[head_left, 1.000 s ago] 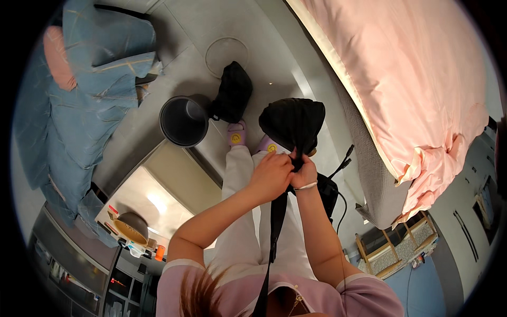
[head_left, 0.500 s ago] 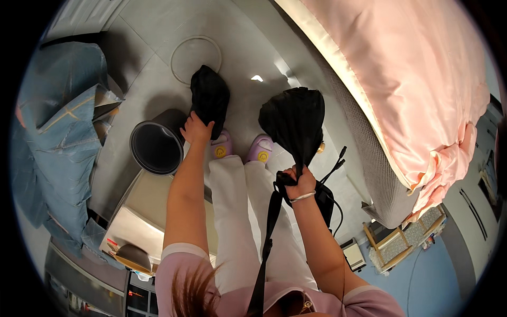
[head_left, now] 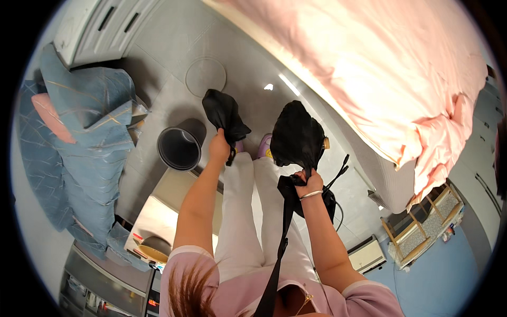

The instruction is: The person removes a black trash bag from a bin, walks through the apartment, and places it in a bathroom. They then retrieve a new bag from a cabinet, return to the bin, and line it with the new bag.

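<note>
Grey tiled floor (head_left: 248,68), home interior, viewed from above. Nearest: black strap (head_left: 285,227), running from the wearer's chest to the right hand; white trousers (head_left: 240,206).

Right hand (head_left: 311,182): one, fingers closed tightly about the gathered neck of the right black bag (head_left: 297,137); silver bangle (head_left: 311,194) at the wrist. Bag body lies beyond the knuckles, long axis pointing away from the wearer and slightly left. Black cable (head_left: 340,169), just right of this hand.

Left hand (head_left: 219,146): one, closed on the near left side of the left black bag (head_left: 224,112). Bag extends ahead of the hand, long axis slanting from far left to near right; a loose end hangs below the grip. Inner fingers hidden.

Relation: the two bags stand apart, the left one the farther out. Dark bin (head_left: 194,132), just left of the left hand, which is much the nearer of the two to it.

Beyond: purple slippers (head_left: 265,145), pair, partly covered; pale ring (head_left: 225,79) on the floor; bed with pink cover (head_left: 369,68), right; blue cover (head_left: 90,158), left; white cabinet (head_left: 113,26), far left.

Labels: no lettering legible on either bag or the bin.
</note>
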`<state>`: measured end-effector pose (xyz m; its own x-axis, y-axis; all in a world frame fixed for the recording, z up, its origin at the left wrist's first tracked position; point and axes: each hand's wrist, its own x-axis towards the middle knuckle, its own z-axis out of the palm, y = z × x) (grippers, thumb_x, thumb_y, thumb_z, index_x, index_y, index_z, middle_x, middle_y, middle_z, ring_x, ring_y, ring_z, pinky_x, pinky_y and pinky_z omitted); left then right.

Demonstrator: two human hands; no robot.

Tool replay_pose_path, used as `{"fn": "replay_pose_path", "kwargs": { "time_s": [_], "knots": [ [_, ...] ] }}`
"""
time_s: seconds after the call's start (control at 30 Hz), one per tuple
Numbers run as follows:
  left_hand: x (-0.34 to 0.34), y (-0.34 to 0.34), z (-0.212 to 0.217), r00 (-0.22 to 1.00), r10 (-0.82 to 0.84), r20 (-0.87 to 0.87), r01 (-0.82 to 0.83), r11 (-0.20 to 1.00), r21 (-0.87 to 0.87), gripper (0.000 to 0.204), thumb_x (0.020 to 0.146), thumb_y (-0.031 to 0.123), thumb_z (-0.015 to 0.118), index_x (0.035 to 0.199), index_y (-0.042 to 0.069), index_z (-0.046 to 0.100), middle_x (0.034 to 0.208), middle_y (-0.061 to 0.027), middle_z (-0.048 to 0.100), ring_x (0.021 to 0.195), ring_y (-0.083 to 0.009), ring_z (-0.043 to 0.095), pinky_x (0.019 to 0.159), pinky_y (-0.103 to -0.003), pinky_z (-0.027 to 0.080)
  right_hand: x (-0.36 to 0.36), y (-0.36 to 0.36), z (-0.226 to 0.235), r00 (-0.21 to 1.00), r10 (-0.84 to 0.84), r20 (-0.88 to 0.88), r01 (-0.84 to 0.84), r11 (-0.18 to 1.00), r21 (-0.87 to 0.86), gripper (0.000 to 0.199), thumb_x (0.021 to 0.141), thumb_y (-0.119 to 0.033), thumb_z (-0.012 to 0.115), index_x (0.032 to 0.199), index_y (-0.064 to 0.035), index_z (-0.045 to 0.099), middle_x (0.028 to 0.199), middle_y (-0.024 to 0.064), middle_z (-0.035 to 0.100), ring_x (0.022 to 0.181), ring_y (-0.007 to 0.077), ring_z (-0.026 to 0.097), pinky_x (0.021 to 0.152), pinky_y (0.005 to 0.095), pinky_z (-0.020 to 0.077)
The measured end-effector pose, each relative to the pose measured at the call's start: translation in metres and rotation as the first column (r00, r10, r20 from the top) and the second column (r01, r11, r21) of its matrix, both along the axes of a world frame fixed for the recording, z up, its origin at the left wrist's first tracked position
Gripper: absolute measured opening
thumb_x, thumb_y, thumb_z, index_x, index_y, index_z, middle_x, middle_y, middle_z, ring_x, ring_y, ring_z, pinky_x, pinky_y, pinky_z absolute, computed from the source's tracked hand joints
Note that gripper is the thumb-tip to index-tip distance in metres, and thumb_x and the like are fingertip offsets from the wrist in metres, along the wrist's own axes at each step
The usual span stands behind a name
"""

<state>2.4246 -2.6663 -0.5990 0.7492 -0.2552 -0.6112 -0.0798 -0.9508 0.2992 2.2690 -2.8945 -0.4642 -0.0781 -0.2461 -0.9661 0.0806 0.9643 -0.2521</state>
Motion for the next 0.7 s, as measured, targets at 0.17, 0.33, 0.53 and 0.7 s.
{"fn": "replay_pose_path", "kwargs": {
  "time_s": [0.17, 0.33, 0.53, 0.7],
  "knots": [
    [-0.020, -0.037, 0.101, 0.996, 0.082, -0.021, -0.084, 0.961, -0.263, 0.023, 0.072, 0.000, 0.049, 0.094, 0.005, 0.045, 0.084, -0.0219, 0.057, 0.082, -0.0429, 0.053, 0.067, -0.049, 0.041, -0.035, 0.008, 0.057, 0.994, -0.110, 0.005, 0.110, 0.993, 0.052, 0.024, 0.091, -0.014, 0.031, 0.072, -0.0040, 0.042, 0.055, 0.0052, 0.038, 0.044, 0.0171, 0.034, 0.061, 0.0372, 0.0474],
    [-0.056, -0.083, 0.215, 0.991, -0.078, -0.106, 0.022, 0.891, -0.454, 0.023, 0.072, 0.003, 0.056, 0.090, 0.005, 0.041, 0.082, -0.0221, 0.056, 0.082, -0.0441, 0.051, 0.065, -0.049, 0.040, -0.092, 0.026, 0.099, 0.962, -0.273, -0.019, 0.273, 0.962, -0.025, 0.023, 0.090, -0.012, 0.024, 0.071, -0.0072, 0.036, 0.051, 0.0020, 0.030, 0.042, 0.0148, 0.025, 0.054, 0.0318, 0.0409],
    [-0.106, -0.127, 0.279, 0.944, -0.306, -0.120, 0.206, 0.836, -0.508, 0.023, 0.075, 0.006, 0.057, 0.092, 0.004, 0.041, 0.082, -0.0227, 0.057, 0.082, -0.0435, 0.052, 0.065, -0.047, 0.042, -0.175, 0.042, 0.161, 0.873, -0.486, -0.041, 0.480, 0.871, -0.108, 0.025, 0.088, -0.013, 0.031, 0.065, -0.0081, 0.040, 0.051, 0.0023, 0.032, 0.045, 0.0165, 0.035, 0.051, 0.0323, 0.0393],
    [-0.164, -0.171, 0.347, 0.853, -0.507, -0.123, 0.364, 0.747, -0.557, 0.036, 0.078, 0.008, 0.059, 0.111, 0.004, 0.044, 0.098, -0.0192, 0.058, 0.092, -0.0333, 0.056, 0.077, -0.036, 0.043, -0.239, 0.039, 0.208, 0.726, -0.678, 0.112, 0.687, 0.714, -0.133, 0.022, 0.090, -0.016, 0.032, 0.078, -0.0062, 0.048, 0.063, 0.0046, 0.046, 0.048, 0.0159, 0.043, 0.050, 0.0312, 0.0434]
  ]
}}
